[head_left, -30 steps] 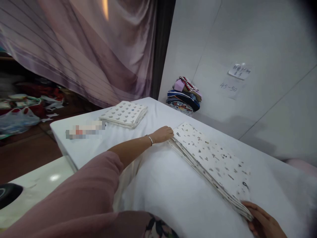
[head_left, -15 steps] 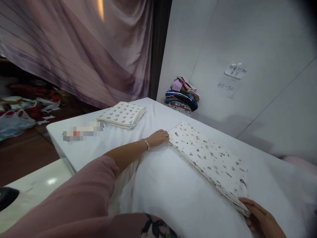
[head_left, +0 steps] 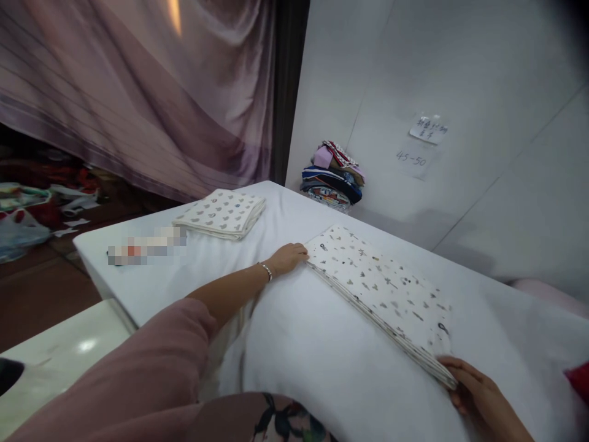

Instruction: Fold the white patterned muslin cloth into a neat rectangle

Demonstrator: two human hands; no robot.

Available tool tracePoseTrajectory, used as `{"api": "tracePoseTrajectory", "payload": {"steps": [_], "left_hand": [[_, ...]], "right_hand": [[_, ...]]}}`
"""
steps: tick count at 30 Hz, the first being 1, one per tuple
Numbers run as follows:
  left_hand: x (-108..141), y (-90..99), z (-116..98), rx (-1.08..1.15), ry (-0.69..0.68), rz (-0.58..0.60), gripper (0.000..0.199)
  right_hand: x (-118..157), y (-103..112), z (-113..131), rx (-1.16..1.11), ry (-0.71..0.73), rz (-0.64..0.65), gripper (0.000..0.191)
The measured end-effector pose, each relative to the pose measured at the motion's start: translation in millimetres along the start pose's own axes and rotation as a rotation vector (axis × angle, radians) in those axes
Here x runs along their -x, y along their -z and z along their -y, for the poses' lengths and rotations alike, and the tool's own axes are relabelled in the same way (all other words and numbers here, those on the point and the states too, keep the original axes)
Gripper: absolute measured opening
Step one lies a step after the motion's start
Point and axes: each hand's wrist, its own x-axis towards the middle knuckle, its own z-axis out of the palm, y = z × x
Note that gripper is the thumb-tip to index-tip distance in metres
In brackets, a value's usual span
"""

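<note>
A folded white cloth (head_left: 377, 282) with small grey and brown prints lies in layers, its long edge slanting across the table. At its far left corner, my left hand (head_left: 289, 258) has its fingers closed on the cloth, a bracelet round the wrist. My right hand (head_left: 476, 387) pinches the near right corner, thumb below and fingers on top, with the layered edge showing between. Farther back on the left lies a second folded cloth (head_left: 223, 213) with grey prints, apart from both hands.
The white-covered table (head_left: 285, 334) runs along a grey wall. A pile of folded clothes (head_left: 331, 178) stands beyond its far edge. Left are a blurred-out item (head_left: 147, 245), a pale lower surface (head_left: 69, 350) and plastic bags (head_left: 23, 233). A red thing (head_left: 578, 376) shows at the right edge.
The view has shifted slightly, so everything sits a little farther left. Both hands keep hold of the same corners of the cloth. The red thing has appeared at the right edge.
</note>
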Motion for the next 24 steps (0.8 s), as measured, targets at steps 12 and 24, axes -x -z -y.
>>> {"api": "tracePoseTrajectory", "payload": {"steps": [12, 24], "left_hand": [[4.8, 12.5, -39.5, 0.169, -0.071, 0.012, 0.026], [-1.7, 19.9, -46.5, 0.254, 0.009, -0.034, 0.022]], "right_hand": [[5.9, 44.0, -9.7, 0.139, -0.001, -0.003, 0.028], [8.9, 38.7, -3.3, 0.167, -0.026, 0.033, 0.033]]}}
